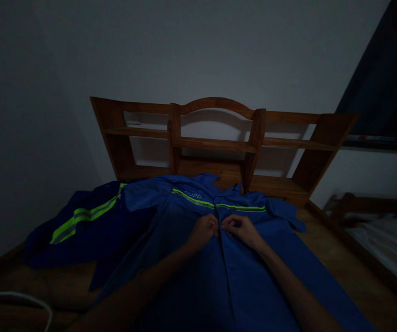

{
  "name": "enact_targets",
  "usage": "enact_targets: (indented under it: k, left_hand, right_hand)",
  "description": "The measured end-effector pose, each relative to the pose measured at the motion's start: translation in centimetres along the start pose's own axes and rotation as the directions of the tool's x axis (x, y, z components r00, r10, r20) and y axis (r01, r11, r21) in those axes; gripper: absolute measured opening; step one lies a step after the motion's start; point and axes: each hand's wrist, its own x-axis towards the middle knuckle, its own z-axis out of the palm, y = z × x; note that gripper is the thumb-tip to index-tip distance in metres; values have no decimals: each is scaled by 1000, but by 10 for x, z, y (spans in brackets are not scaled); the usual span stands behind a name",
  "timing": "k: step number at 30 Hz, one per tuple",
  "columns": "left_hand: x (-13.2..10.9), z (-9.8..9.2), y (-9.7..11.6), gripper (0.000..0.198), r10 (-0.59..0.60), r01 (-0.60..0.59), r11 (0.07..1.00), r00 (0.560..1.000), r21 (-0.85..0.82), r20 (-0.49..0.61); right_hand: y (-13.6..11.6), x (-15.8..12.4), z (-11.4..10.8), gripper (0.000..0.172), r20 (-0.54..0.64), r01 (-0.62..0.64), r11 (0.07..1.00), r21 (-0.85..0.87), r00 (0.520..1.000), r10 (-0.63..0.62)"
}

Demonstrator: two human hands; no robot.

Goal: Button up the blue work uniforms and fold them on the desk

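Observation:
A blue short-sleeved work shirt (254,272) with a yellow-green reflective stripe across the chest lies spread out, collar away from me. Its front opening runs down the middle between my two hands. My left hand (204,229) is closed at the edge of the opening, fingers pinching the shirt just below the stripe. Opposite it, my right hand (240,229) pinches the other front edge, thumb and fingertips together. Both hands nearly meet. The fingertips and any button between them are too dark to make out.
Left of the shirt lies a darker blue garment (105,235) with a wide reflective band. Behind stands a wooden shelf headboard (215,145) against the wall. A white cable (21,295) curves at the lower left. A bed frame (368,205) with pale bedding is on the right.

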Motion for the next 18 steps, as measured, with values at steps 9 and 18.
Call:
enact_targets:
  k: [9,18]
  left_hand:
    - [0,4,13,7,-159,153,963,987,-222,-9]
    - [7,6,-7,13,-153,141,976,986,-165,-64]
  right_hand:
    - [1,2,0,32,2,-67,997,27,998,67]
    - [6,3,2,31,16,-34,999,-37,999,35]
